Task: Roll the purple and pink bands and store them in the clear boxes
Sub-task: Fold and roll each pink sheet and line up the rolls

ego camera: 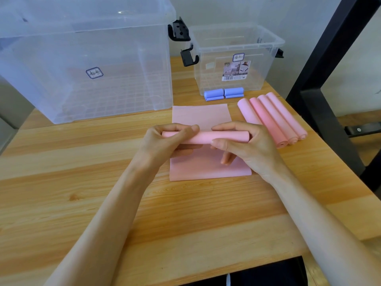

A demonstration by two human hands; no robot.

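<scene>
A pink band (206, 137) is rolled into a tube across the middle of the table. My left hand (165, 141) grips its left end and my right hand (245, 145) grips its right end, fingers curled round it. Flat pink band material (202, 115) lies beyond the roll, and more (206, 170) lies under it toward me. Several rolled pink bands (276, 118) lie side by side to the right. Two rolled purple bands (223, 93) sit in front of the small clear box (237, 58). The large clear box (86, 65) stands at the back left.
The wooden table (103, 182) ends at a near edge at the bottom. A black metal frame (321, 79) rises at the right. Both boxes have black latches (179, 32) and labels. A white wall lies behind.
</scene>
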